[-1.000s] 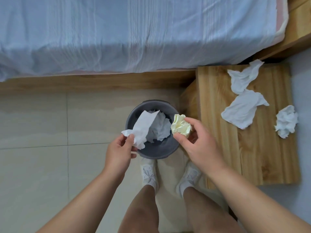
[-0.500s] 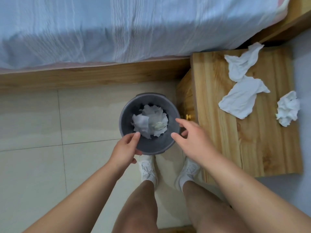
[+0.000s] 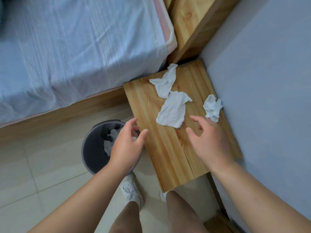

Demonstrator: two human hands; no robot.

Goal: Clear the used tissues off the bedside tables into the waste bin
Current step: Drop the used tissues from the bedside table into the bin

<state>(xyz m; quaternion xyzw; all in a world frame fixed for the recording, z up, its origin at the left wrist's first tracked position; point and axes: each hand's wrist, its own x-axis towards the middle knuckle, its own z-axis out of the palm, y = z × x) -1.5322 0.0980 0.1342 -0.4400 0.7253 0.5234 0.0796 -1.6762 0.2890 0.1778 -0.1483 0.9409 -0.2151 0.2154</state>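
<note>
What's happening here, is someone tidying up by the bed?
Yes. A person is standing at a wooden bedside table beside the bed, reaching toward it with both hands empty and open. The left hand is over the grey waste bin, which holds crumpled tissues. The right hand is close to the three tissues left on the table: a flat one, a twisted one and a crumpled one by the wall.
</note>
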